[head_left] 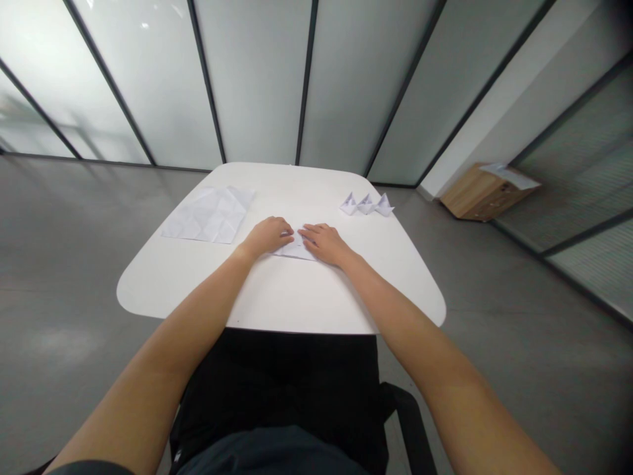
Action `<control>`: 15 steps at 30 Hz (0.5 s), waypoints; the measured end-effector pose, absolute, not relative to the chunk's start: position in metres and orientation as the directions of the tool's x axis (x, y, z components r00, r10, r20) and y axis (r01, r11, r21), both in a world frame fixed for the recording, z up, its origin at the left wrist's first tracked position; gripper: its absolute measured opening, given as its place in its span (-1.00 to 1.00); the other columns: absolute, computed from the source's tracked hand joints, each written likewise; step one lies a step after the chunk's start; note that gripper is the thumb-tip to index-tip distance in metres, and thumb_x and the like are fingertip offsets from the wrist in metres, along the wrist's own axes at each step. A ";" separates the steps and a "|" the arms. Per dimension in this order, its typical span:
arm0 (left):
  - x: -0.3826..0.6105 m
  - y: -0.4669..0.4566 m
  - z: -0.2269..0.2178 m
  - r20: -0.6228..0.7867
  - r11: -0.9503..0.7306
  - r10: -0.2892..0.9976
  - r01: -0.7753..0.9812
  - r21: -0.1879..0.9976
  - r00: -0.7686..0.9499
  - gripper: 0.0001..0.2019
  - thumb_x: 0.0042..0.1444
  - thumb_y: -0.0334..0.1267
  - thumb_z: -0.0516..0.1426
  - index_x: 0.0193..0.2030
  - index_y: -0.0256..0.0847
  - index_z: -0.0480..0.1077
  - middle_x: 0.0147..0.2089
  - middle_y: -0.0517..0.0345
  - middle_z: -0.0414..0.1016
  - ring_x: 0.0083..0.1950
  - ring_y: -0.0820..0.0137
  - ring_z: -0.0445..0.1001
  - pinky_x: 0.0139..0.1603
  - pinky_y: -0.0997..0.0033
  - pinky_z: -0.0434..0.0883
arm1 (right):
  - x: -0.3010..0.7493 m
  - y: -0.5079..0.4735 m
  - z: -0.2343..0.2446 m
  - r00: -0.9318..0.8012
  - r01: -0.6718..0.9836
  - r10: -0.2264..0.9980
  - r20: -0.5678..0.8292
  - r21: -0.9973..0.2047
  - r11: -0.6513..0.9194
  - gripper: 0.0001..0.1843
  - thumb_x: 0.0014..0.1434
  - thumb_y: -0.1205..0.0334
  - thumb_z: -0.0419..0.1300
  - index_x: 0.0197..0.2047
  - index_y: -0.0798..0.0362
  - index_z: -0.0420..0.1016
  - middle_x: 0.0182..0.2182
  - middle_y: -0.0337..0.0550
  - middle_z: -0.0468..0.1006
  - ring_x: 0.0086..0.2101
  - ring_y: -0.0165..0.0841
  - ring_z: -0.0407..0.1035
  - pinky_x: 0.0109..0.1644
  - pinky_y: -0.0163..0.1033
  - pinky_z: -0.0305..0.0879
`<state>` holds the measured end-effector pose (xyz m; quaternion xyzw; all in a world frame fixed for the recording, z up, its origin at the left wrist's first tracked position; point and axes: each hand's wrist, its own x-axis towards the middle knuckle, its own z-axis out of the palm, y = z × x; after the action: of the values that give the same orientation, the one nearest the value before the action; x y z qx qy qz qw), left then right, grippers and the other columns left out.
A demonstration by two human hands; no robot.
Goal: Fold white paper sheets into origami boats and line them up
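No words, numbers or signs can be read here. The folded white paper [297,250] under the fingers [312,232] has a tiny dark mark on it, in the gap between the left fingers and the right ones, but it is too small to read. Far off to the right of the fingers, a brown box [475,191] sits on the floor [509,316]. It has little dark marks low on its side, too small and blurry to make out. Below the fingers and to the left, the black cloth [237,389] has a small pale patch, too small to read.
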<state>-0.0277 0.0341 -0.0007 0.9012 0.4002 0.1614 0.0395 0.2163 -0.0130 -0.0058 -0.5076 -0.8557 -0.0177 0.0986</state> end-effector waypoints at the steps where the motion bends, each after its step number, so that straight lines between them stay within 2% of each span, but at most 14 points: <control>1: -0.027 0.034 -0.001 0.265 -0.695 0.716 0.693 0.191 0.646 -0.64 0.38 -0.03 0.14 0.09 -0.16 0.65 0.14 -0.03 0.67 0.18 0.11 0.57 0.34 0.14 0.41 | 0.217 -0.013 -0.006 -0.468 0.873 0.865 0.181 -0.061 0.485 -0.48 0.55 0.04 0.03 0.48 -0.13 0.42 0.48 -0.09 0.35 0.36 0.00 0.29 0.40 0.17 0.27; 5: -0.024 0.033 -0.002 0.266 -0.735 0.676 0.650 0.192 0.687 -0.64 0.40 -0.08 0.10 0.14 -0.17 0.60 0.14 -0.04 0.67 0.23 0.11 0.55 0.39 0.10 0.38 | 0.219 -0.010 -0.008 -0.476 0.869 0.861 0.178 -0.059 0.492 -0.48 0.55 0.03 0.02 0.48 -0.18 0.43 0.49 -0.09 0.35 0.36 -0.02 0.30 0.39 0.17 0.29; 9: -0.021 0.032 -0.002 0.272 -0.777 0.630 0.600 0.192 0.728 -0.65 0.37 -0.17 0.09 0.18 -0.19 0.55 0.20 -0.07 0.64 0.28 0.11 0.52 0.41 0.09 0.38 | 0.222 -0.006 -0.010 -0.519 0.834 0.830 0.203 -0.093 0.544 -0.51 0.53 0.08 0.07 0.44 -0.18 0.48 0.45 -0.08 0.41 0.36 -0.10 0.33 0.44 0.10 0.25; 12: -0.019 0.029 -0.002 0.278 -0.790 0.613 0.577 0.205 0.740 -0.66 0.35 -0.20 0.08 0.16 -0.20 0.53 0.21 -0.10 0.62 0.29 0.10 0.52 0.39 0.09 0.40 | 0.224 -0.002 -0.013 -0.555 0.788 0.794 0.248 -0.148 0.598 -0.54 0.50 0.13 0.11 0.36 -0.16 0.57 0.39 -0.08 0.49 0.35 -0.16 0.38 0.47 0.03 0.23; 15: -0.016 0.027 -0.002 0.282 -0.776 0.631 0.592 0.217 0.723 -0.67 0.35 -0.13 0.11 0.13 -0.19 0.51 0.20 -0.10 0.61 0.29 0.07 0.52 0.37 0.06 0.41 | 0.227 0.002 -0.013 -0.552 0.752 0.780 0.296 -0.228 0.619 -0.61 0.43 0.17 0.18 0.22 -0.11 0.70 0.28 -0.08 0.61 0.29 -0.18 0.45 0.45 -0.03 0.27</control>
<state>-0.0161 0.0268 -0.0025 0.9265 0.3300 0.1722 0.0558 0.2270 0.0016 -0.0134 -0.4351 -0.8800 0.0374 0.1867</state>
